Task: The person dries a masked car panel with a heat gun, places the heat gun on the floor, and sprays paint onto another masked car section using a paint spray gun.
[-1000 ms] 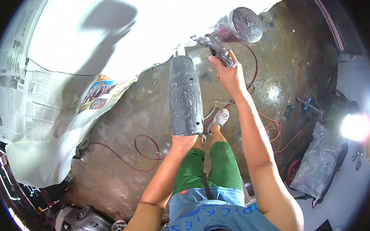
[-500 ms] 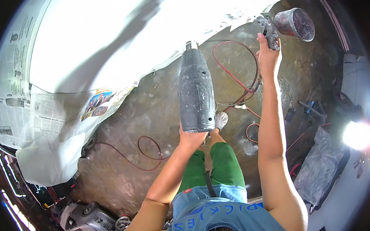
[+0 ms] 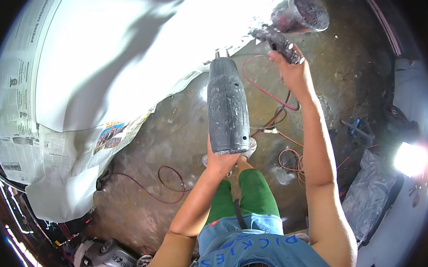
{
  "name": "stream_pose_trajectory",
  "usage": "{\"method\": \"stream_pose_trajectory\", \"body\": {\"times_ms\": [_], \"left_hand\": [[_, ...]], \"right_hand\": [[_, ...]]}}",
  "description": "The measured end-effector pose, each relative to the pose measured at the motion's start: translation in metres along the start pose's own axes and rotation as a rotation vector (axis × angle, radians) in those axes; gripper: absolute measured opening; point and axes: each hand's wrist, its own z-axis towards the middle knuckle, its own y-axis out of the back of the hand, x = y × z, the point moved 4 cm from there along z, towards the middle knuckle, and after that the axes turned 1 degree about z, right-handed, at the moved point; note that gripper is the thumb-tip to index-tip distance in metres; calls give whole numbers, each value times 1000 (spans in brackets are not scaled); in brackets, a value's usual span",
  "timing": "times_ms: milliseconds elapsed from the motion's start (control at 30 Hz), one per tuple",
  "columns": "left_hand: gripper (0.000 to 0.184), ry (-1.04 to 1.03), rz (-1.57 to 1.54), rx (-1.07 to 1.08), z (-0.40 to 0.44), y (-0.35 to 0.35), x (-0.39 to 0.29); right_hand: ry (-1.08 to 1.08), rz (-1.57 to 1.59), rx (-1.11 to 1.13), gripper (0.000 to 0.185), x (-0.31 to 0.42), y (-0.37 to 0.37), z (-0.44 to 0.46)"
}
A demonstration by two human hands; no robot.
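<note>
My left hand [image 3: 221,163] is closed under the rear end of a grey, paint-speckled heat gun [image 3: 228,105]. The heat gun's metal nozzle points forward to the white surface [image 3: 108,38]; its handle is hidden below the body. In my right hand [image 3: 296,76] is a paint spray gun [image 3: 279,44], gripped by the handle. A dark, stained cup [image 3: 301,14] sits on the spray gun, tilted to the right. The spray gun's front end is close to the edge of the bright white surface; whether it touches cannot be told.
Newspaper sheets [image 3: 60,150] border the white surface on the left. Red hose [image 3: 173,198] loops over the stained floor [image 3: 141,154], with an orange hose coil [image 3: 289,160] near my feet. To the right stand a lit lamp [image 3: 410,159] and a plastic-covered object [image 3: 371,202].
My right hand has swung left with the spray gun, bringing it nearer the white surface and turning it. My left hand and the heat gun have hardly moved. My feet have shifted slightly.
</note>
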Motion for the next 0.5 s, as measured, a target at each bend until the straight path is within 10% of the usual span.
{"method": "stream_pose_trajectory", "body": {"times_ms": [500], "left_hand": [[62, -1, 41, 97, 5, -32, 8]], "right_hand": [[148, -36, -504, 38, 6, 119, 71]]}}
